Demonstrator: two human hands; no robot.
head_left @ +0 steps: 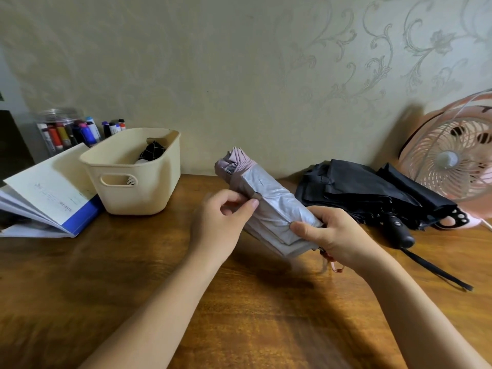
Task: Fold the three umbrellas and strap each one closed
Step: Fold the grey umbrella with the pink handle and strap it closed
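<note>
I hold a folded silver-and-pink umbrella (269, 206) tilted above the wooden table (133, 275), its tip pointing up and left. My left hand (221, 222) pinches the umbrella's strap tab against the canopy near the middle. My right hand (330, 235) grips the lower end by the handle, where a pink wrist cord (334, 263) hangs out. A black umbrella (372, 193) lies loosely folded at the back right, its handle (402, 231) and wrist strap (436, 270) pointing toward me. In the cream basket (138, 187) lies a dark patterned umbrella (151, 153).
An open booklet on a blue folder (50, 193) lies at the left edge. Behind it stands a clear jar of markers (64, 131). A pink desk fan (452, 155) stands at the far right against the wallpapered wall.
</note>
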